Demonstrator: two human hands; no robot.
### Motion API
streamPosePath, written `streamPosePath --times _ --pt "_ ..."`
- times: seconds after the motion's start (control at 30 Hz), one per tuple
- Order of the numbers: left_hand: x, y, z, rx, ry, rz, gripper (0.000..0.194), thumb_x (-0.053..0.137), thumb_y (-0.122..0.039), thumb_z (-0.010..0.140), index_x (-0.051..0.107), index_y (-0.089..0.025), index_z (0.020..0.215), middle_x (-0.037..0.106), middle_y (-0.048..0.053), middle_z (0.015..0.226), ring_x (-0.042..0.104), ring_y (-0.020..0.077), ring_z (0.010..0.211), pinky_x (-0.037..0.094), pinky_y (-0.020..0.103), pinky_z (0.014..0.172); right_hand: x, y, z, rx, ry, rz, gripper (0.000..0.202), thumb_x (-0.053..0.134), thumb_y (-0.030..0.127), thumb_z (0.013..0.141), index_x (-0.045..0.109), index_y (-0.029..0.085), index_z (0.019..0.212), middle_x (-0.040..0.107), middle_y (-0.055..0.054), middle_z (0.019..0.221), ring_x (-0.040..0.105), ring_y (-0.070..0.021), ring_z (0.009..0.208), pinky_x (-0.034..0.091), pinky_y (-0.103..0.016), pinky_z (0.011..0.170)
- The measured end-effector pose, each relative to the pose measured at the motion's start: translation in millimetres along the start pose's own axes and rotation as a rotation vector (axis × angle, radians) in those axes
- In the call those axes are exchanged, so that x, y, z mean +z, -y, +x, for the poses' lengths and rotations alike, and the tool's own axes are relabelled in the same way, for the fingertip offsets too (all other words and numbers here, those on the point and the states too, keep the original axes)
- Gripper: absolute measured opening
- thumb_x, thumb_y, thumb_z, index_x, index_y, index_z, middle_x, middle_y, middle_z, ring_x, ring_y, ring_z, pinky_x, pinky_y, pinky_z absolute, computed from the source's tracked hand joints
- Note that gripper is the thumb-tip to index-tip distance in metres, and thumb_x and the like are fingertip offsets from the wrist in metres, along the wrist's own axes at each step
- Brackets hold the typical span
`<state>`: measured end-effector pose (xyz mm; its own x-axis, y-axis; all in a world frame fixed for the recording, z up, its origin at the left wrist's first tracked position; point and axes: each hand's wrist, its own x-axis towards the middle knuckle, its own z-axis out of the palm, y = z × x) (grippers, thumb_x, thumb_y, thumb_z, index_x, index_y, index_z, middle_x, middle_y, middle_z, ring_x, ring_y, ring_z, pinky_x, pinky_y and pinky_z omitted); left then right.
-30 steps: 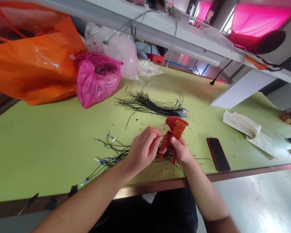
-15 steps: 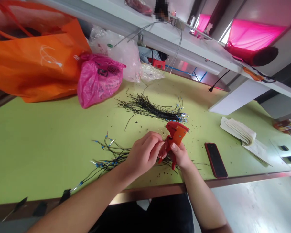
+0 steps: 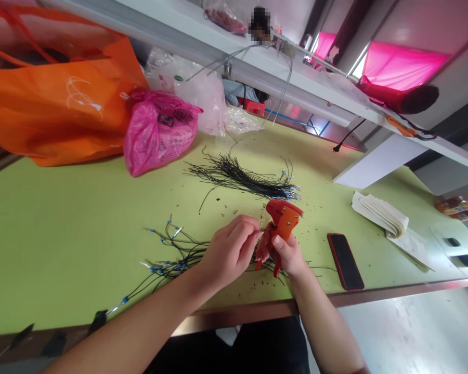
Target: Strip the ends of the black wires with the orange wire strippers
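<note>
My right hand (image 3: 286,252) is wrapped round the handles of a red and orange wire stripper (image 3: 286,221). The fingers of my left hand (image 3: 236,246) pinch a thin dark wire, whose end meets the tool's left side. Under and beside my hands lies a loose bunch of black wires (image 3: 195,252) with blue ferrules, their left ends spread out. Beyond the tool rests a second bundle of black wires (image 3: 242,176), with blue and silver tips at its right end.
A phone (image 3: 345,261) lies right of my hands, with folded papers (image 3: 382,215) behind it. Pink (image 3: 161,130) and orange (image 3: 97,109) bags stand at the back left. A white shelf (image 3: 327,85) crosses above the table (image 3: 62,234). Small dark scraps surround the tool.
The whole view has shifted slightly, so the table things appear a little lower. Both hands keep their holds, with the wire showing more clearly at the tool.
</note>
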<state>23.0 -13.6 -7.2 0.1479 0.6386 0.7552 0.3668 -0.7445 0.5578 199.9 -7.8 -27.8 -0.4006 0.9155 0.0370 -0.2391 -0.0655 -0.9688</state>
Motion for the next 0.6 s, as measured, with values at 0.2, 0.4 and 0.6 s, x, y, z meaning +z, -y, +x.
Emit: streamPosePath --times 0.2,0.4,0.6 --pt "-1.4 -2.1 1.6 0.04 -0.004 0.016 0.015 0.049 -0.009 0.097 0.05 -0.022 0.09 0.067 0.003 0.084 0.066 0.0134 0.072 0.056 0.023 0.064 0.8 -4.4 0.1 -0.027 -0.016 0.028 0.052 0.074 0.066 0.081 0.054 0.021 0.066 0.05 0.004 0.045 0.05 -0.0141 0.041 0.049 -0.03 0.045" --pt "-0.1 -1.0 0.5 0.023 -0.032 -0.017 0.015 0.05 -0.01 0.096 0.052 -0.022 0.089 0.068 0.003 0.085 0.067 0.014 0.074 0.056 0.024 0.066 -3.9 -5.1 2.3 -0.044 -0.06 0.124 0.052 0.074 0.066 0.082 0.046 0.024 0.069 0.039 0.01 0.044 0.036 -0.0101 0.035 0.042 -0.027 0.04" --pt "-0.4 -0.3 -2.4 -0.108 -0.032 -0.078 0.015 0.048 -0.012 0.098 0.054 -0.023 0.09 0.068 0.002 0.088 0.066 0.014 0.072 0.056 0.027 0.067 -4.4 0.5 5.2 -0.045 -0.057 0.149 0.052 0.076 0.069 0.076 0.05 0.024 0.073 0.048 0.005 0.053 0.047 -0.0151 0.046 0.052 -0.035 0.054"
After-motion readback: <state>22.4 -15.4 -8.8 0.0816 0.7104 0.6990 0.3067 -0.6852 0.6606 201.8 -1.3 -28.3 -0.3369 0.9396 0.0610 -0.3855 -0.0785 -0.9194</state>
